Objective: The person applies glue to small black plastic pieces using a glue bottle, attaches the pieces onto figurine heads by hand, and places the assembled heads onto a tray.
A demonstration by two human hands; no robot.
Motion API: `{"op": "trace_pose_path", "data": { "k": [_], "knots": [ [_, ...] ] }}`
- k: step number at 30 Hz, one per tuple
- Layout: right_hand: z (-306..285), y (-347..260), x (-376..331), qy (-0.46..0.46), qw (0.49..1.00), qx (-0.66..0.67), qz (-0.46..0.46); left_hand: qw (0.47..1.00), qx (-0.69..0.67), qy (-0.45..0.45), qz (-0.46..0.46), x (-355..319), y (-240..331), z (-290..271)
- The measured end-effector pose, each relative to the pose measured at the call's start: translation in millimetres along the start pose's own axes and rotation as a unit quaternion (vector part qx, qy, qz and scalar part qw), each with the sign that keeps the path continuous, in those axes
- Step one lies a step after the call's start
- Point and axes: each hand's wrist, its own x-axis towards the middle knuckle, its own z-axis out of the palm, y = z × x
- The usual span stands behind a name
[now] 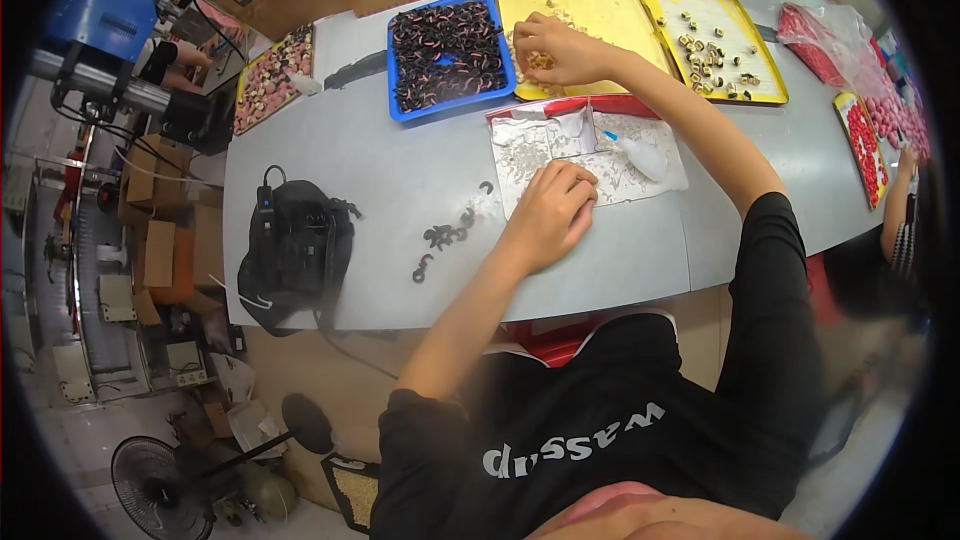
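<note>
My right hand (563,51) reaches over the left yellow tray (610,0), its fingers curled around small yellowish pieces (541,61). More such pieces lie scattered in that tray. My left hand (553,212) rests at the near edge of a white sheet (625,186) with its fingers bent; whatever they may hold is hidden. Tiny greyish bits are spread over the sheet. A white squeeze bottle (645,159) with a blue tip lies on the sheet, to the right of my left hand. Left of the yellow tray is a blue tray (394,112) full of black and pink curved pieces.
Another yellow tray (765,93) holds black-and-cream pieces. Loose black curved pieces (447,233) lie near a black bag (300,255). A tray of pink and cream pieces (278,75) is at far left; a tray of red pieces (866,153) and another person's arm (899,190) are at right.
</note>
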Motion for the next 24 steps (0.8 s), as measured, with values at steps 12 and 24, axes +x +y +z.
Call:
{"op": "trace_pose_path", "data": {
  "k": [12,24],
  "knots": [
    [-3,7,1,0.032,0.998,-0.053,-0.018,1.000,0.001,0.008,0.001,-1,1,0],
    [17,19,17,0.079,0.994,0.016,0.069,1.000,-0.004,0.007,0.000,0,0,0]
  ]
}}
